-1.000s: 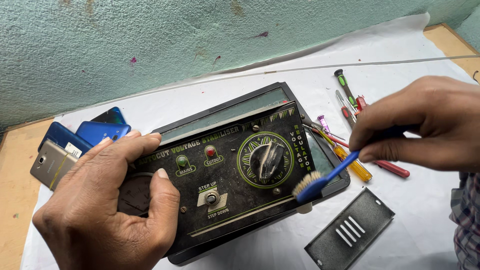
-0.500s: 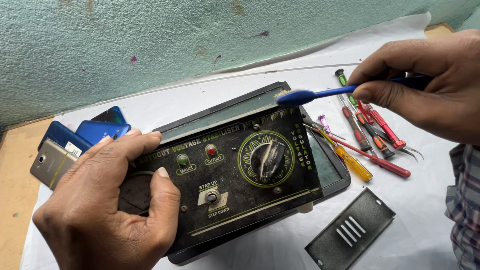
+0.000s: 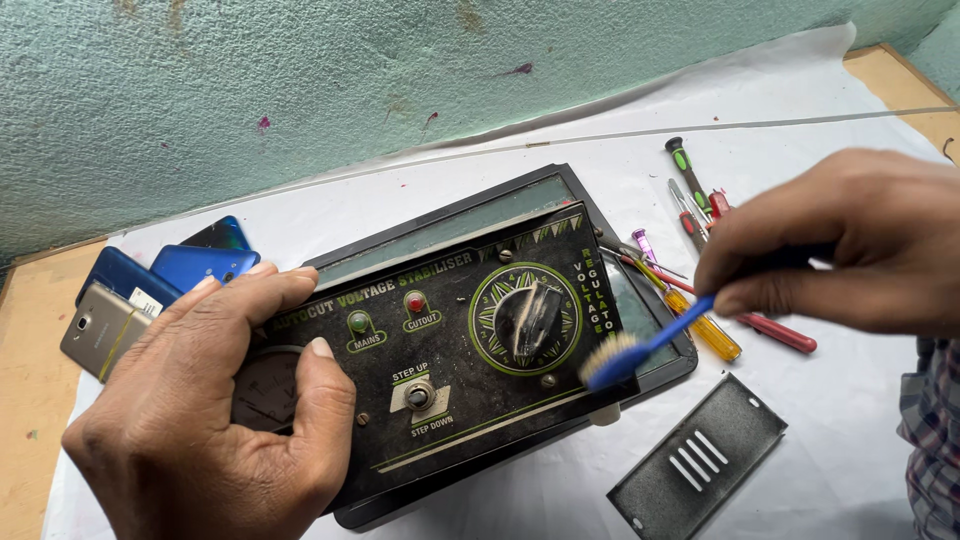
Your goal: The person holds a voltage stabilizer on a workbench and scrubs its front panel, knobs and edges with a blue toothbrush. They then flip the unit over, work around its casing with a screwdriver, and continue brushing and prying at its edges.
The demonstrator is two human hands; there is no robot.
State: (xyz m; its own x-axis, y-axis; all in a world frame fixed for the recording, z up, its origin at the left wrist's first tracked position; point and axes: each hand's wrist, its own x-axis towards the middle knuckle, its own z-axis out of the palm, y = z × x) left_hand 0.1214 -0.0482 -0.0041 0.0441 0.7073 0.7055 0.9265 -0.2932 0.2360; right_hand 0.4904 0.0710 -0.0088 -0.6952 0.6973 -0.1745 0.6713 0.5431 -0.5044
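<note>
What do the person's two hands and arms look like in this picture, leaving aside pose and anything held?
Both hands are bare: no gloves, rings or watch show. The left hand has short, trimmed nails, and no sleeve is seen on it. The right hand is slightly blurred, with no sleeve visible at its wrist. A piece of checked cloth shows at the right edge.

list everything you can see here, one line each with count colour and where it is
voltage stabiliser: 1, black with green markings, centre of the sheet, tilted up
rotary knob: 1, black, right side of the front panel
toggle switch: 1, metal, lower middle of the panel
indicator lamps: 2, one green and one red, upper middle of the panel
toothbrush: 1, blue, bristles at the panel's right edge
screwdrivers: several, green, red and yellow handles, right of the stabiliser
vented cover plate: 1, dark grey, lower right
mobile phones: about four, blue, dark and gold, far left
sheet: 1, white, over the wooden table
wall: green, behind
left hand: steadying the stabiliser
right hand: holding the toothbrush
</note>
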